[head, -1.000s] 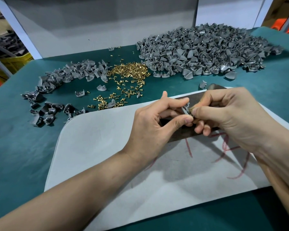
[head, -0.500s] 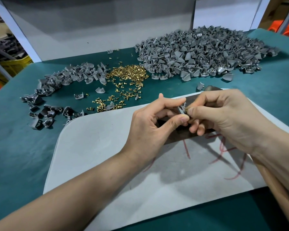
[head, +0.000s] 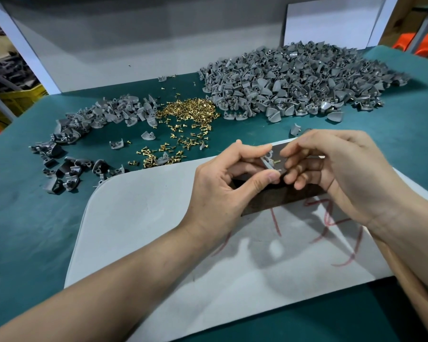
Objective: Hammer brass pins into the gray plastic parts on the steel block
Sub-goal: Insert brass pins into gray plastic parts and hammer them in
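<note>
gray part (head: 268,161) pinched in left hand (head: 223,191); right hand (head: 341,169) pinches brass pin (head: 277,161) beside it.

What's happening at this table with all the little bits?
A person's left hand pinches one gray plastic part while the right hand fits a small brass pin into it, just over the dark steel block on the gray mat. Loose brass pins and heaps of gray parts lie behind on the green table.

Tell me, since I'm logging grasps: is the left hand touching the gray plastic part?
Touching. The head view shows the left hand pinching the gray plastic part between thumb and forefinger.
</note>
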The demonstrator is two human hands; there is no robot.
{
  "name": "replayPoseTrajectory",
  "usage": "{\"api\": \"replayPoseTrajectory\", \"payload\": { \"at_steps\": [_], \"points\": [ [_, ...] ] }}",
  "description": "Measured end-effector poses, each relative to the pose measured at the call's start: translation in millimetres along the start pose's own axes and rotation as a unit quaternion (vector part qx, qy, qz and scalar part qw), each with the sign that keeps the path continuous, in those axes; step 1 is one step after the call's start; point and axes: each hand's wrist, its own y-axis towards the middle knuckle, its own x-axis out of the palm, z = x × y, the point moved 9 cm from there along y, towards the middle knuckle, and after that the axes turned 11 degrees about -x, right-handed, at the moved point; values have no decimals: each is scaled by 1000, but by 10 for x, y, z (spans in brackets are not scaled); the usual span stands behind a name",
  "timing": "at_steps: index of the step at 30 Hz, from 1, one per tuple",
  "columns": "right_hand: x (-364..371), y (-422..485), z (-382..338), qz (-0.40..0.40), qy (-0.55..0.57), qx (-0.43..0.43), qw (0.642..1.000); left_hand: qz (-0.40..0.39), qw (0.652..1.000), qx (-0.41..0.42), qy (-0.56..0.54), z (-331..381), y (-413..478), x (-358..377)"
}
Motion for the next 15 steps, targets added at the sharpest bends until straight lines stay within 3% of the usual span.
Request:
{"api": "replayPoseTrajectory", "payload": {
  "at_steps": [2, 4, 5, 7, 9, 11, 15],
  "points": [
    [-57, 17, -49, 14, -15, -18, 1000, 0, 1000, 3, -3, -7, -3, -4],
    [-230, 62, -165, 48, -110, -58, 991, 4, 1000, 12, -2, -3, -13, -7],
    [-371, 90, -259, 73, -213, -86, 970, 7, 1000, 13, -5, -9, -14, -15],
    [-633, 164, -373, 90, -438, -86, 890, 22, 1000, 9, -17, -44, -8, -58],
    [-801, 194, -183, 26, -529, 44, 847, 49, 999, 6, -16, -67, -4, -119],
    [-854, 130, 57, -34, -496, 160, 853, 67, 998, 9, -1, -49, 7, -169],
    [-720, 103, 193, -56, -353, 180, 917, 71, 993, -16, 89, -65, 68, -174]
  ]
}}
